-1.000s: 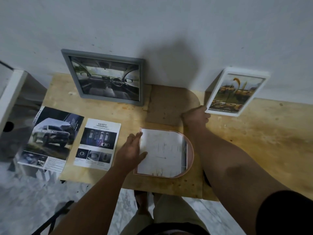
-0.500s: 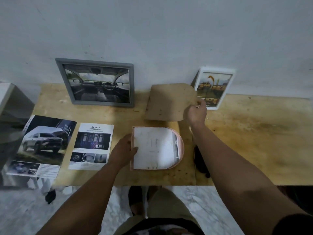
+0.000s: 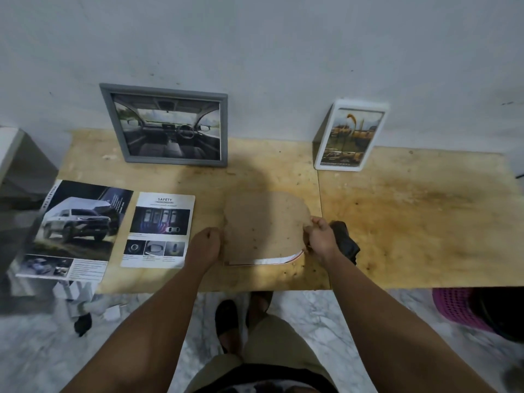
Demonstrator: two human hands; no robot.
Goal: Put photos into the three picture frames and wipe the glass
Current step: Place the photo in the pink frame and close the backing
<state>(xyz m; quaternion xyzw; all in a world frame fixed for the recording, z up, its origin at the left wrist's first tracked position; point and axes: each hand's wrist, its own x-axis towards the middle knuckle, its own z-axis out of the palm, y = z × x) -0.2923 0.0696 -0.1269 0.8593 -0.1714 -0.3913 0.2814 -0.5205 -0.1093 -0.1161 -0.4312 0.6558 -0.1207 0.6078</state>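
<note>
while the right hand point(image 3: 321, 236) pinches the rounded right edge of the brown backing board point(image 3: 263, 229), the board lies over the arched frame point(image 3: 295, 255), which sits flat on the wooden table point(image 3: 411, 217) near its front edge. only a thin pink rim of the frame and a white strip of the photo point(image 3: 269, 261) in it show along the board's near side. the left hand point(image 3: 205, 245) is at the board's left edge with its fingers curled under, knuckles up; whether it grasps the edge or just presses against it cannot be told.

just right of the right hand, a dark cloth point(image 3: 344, 241) lies crumpled on the table, partly hidden by the wrist.

at the back, a grey frame point(image 3: 167, 124) leans against the wall, holding a picture of a car interior. well to its right a white frame point(image 3: 350, 136) also stands against the wall, with a yellowish picture in it.

left of the hands lie two printed sheets: a safety leaflet point(image 3: 158, 229) just beside the left hand, and a larger car brochure point(image 3: 75, 229) that hangs over the table's left end.

below the table edge, the person's feet point(image 3: 241, 316) rest on a marbled floor, and a pink basket point(image 3: 459, 310) stands at the right.
</note>
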